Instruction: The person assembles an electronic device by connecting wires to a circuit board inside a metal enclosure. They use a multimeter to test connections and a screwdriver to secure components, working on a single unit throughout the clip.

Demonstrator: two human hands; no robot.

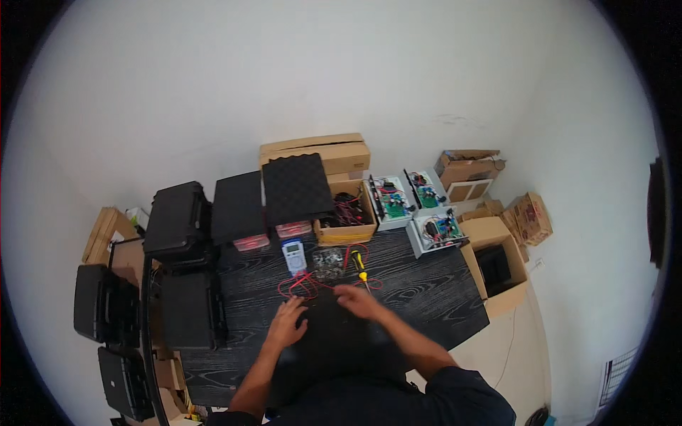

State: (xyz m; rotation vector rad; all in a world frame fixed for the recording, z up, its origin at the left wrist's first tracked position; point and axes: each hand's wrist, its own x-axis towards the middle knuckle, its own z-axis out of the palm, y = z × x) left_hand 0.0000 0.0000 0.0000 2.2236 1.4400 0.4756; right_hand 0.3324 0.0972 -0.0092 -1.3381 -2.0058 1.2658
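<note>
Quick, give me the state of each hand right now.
Left hand: open, fingers spread flat on a dark object on the black table, holding nothing.
Right hand: over the red test leads; whether it grips anything cannot be told.

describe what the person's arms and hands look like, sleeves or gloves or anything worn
Both hands, the left hand and the right hand, are bare with no gloves. The forearms are uncovered. A dark short sleeve covers the right upper arm. No watch or rings can be made out.

On the table [426,298], the meter [294,256] lies behind the left hand [287,321], the screwdriver [360,266] behind the right hand [357,300]. Circuit boards [412,206] sit right of the wire box [347,213].
</note>
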